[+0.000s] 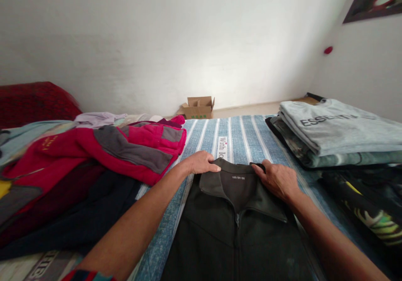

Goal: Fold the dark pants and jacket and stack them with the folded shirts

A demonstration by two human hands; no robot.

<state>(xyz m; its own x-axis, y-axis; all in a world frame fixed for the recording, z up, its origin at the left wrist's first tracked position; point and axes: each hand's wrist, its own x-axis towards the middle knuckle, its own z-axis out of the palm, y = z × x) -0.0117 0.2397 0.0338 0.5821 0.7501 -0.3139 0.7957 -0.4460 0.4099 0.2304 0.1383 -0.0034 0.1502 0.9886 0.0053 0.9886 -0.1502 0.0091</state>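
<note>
Striped bedding (238, 138) bears a dark zip jacket (232, 235), left hand (201, 163) and right hand (278, 180) gripping its collar.

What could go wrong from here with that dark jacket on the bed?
1. The left hand and right hand hold the jacket only at its collar, so a pull might bunch the front or skew the zip.
2. The red pile lies close on the left; cloth swung out could drag into it.
3. The folded stack sits near on the right and could get knocked askew.
</note>
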